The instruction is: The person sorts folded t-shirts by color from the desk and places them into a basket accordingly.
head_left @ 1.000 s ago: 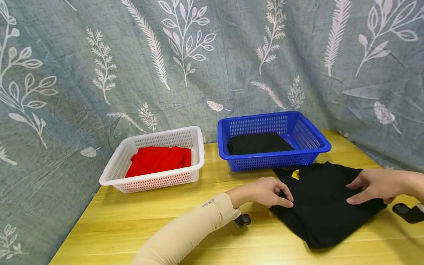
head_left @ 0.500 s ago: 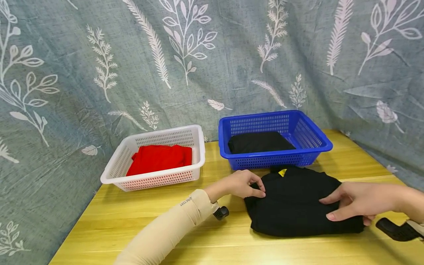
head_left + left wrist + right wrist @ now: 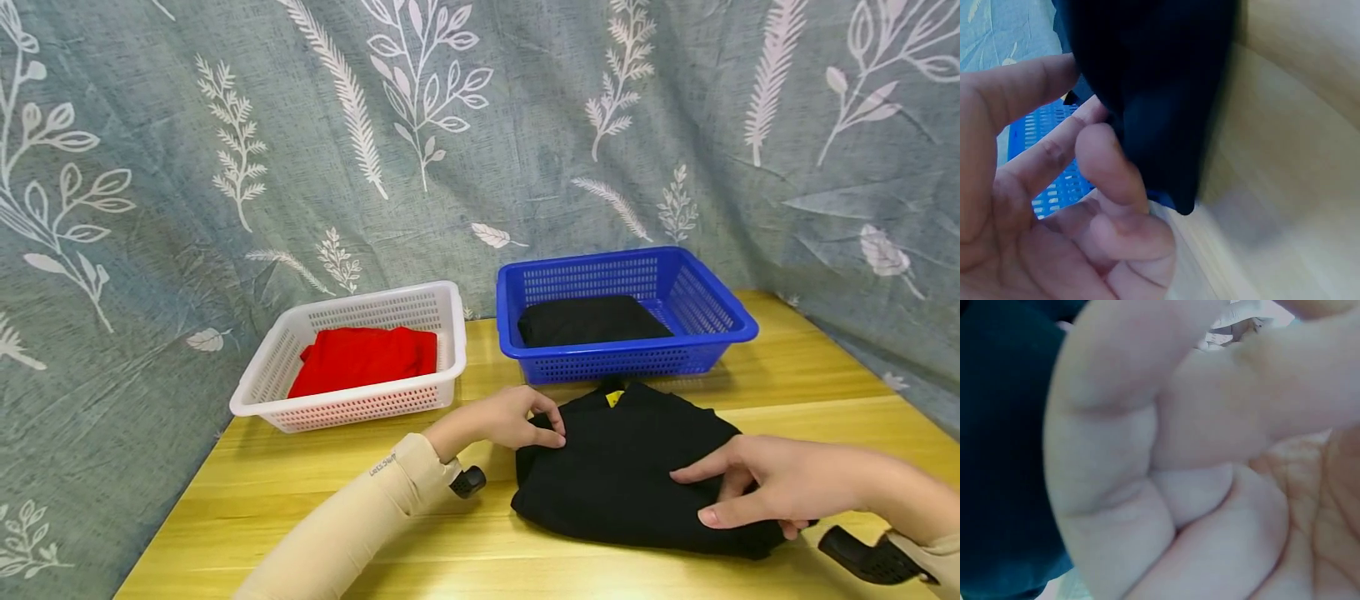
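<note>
A folded black garment (image 3: 622, 467) with a small yellow tag (image 3: 614, 398) at its far edge is on the wooden table, in front of the blue basket. At its left edge my left hand (image 3: 517, 419) pinches the cloth between thumb and finger; the left wrist view shows the dark fabric (image 3: 1154, 94) hanging by the fingers. My right hand (image 3: 765, 487) grips the garment's right side, thumb and index finger on top. Other fingers of that hand curl beneath, partly hidden. In the right wrist view curled fingers (image 3: 1110, 456) cover much of the frame beside the dark cloth.
A blue basket (image 3: 637, 344) holding a folded black cloth (image 3: 592, 321) stands at the back. To its left is a white basket (image 3: 352, 398) with red cloth (image 3: 367, 358) inside. A patterned curtain (image 3: 450, 208) hangs behind the table (image 3: 315, 492).
Both hands have moved left with the black garment, the right one also towards the front. The garment has turned from a slanted lie to a straighter one. The baskets stay put.
</note>
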Motion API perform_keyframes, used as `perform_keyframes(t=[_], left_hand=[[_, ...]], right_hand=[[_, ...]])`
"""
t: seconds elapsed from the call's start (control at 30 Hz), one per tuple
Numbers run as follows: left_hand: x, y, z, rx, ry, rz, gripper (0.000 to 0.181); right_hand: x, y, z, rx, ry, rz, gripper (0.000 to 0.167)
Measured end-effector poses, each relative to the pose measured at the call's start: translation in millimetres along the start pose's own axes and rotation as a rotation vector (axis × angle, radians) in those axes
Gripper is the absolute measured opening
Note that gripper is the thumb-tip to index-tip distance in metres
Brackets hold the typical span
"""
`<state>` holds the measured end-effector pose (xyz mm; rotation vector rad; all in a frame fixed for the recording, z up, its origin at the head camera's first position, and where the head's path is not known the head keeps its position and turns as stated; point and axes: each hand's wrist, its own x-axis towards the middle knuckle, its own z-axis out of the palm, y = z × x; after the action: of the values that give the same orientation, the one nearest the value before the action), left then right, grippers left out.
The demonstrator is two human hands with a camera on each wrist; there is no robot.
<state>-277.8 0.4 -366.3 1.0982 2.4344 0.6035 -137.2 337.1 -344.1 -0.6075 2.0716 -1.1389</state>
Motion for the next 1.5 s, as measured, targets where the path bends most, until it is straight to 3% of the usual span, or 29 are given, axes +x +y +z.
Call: perform_keyframes(t=[0.17,0.33,0.43,0.53,0.63,0.7,0.9,1.13,1.33,1.5], left_hand=[[-10.2,-3.7,-3.0,0.025,-0.007,0.010,0.010],[-26.7,-6.9,-3.1,0.022,0.027,0.005,0.028],[-39.9,-9.2,-3.6,-0.054,0.046,-0.014,0.038],[-53.4,-10.1,-3.7,-0.150,0.057,-0.036,0.043],[-65.6,-9.7,-2.1,-0.267,0.037,-0.076,0.046],[-71.3,-9.7,0.0,-0.349,0.004,-0.104,0.047],[-76.5,-9.4,6.7,-0.552,-0.085,-0.130,0.053],[-75.0,-12.1,17.1,-0.742,-0.112,-0.122,0.050],[-70.5,-13.5,26.0,-0.832,-0.150,-0.116,0.046],[-65.1,-13.1,30.8,-0.874,-0.162,-0.090,0.046]], right_hand=[[-3.5,-1.1,3.7,-0.014,-0.006,-0.039,0.052],[-20.5,8.9,-0.2,0.003,-0.006,-0.065,0.048],[-33.4,21.4,-7.7,-0.009,0.065,-0.062,0.046],[-45.8,33.8,-15.2,-0.106,0.197,-0.036,0.043],[-55.0,43.6,-16.1,-0.240,0.321,0.000,0.042],[-58.0,49.0,-14.4,-0.249,0.343,0.032,0.044],[-53.0,58.6,-7.0,-0.096,0.302,0.146,0.051],[-39.7,64.4,-5.0,0.011,0.267,0.077,0.050],[-29.1,68.0,-1.7,0.236,0.184,0.024,0.049],[-20.0,65.8,1.2,0.316,0.140,-0.006,0.049]])
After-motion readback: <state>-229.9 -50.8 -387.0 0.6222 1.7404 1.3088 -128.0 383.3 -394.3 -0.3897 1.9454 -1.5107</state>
